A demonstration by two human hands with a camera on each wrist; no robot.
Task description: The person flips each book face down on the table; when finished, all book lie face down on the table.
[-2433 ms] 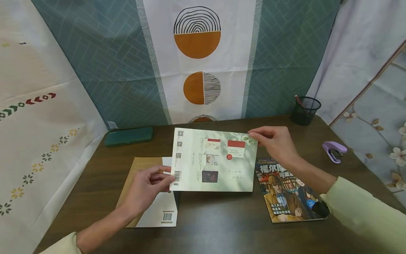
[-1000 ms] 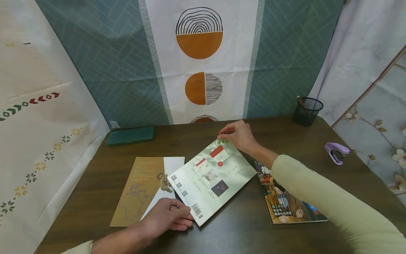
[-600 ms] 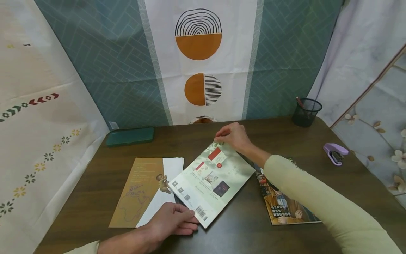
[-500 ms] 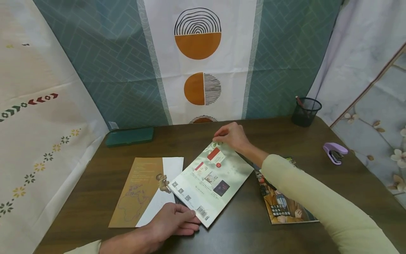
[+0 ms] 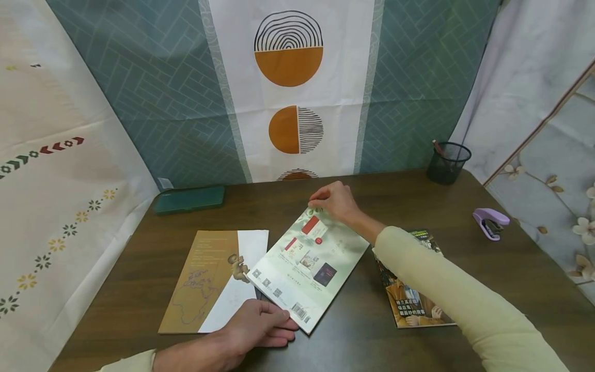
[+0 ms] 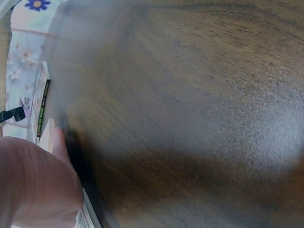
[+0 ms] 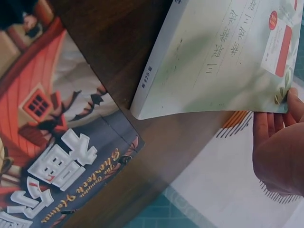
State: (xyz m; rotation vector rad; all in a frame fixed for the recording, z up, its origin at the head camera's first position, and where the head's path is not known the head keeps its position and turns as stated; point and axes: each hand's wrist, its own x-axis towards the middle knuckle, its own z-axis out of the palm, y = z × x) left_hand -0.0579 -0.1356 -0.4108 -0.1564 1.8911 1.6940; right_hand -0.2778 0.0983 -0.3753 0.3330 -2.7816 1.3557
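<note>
A pale green book with barcode and printed pictures on its cover stands askew over the middle of the desk. At its lower corner, by the barcode, my left hand pinches it between thumb and fingers. My right hand pinches the top corner, near the printed leaves. The right wrist view shows the book's spine and the fingers under the cover's corner. Left of it lies a brown-and-white book, slightly overlapped by the green one. A detective comic book lies on the right, partly hidden by my right sleeve.
A green case lies at the back left of the wooden desk. At the back right stands a black mesh pen holder with a pencil in it. A purple stapler sits by the right edge. Patterned cloths hang around the desk.
The green book has turned counterclockwise from lying sideways to a slanted stance. My right hand moved left, my left hand right and down, both keeping hold. Lately it drifts only slightly.
</note>
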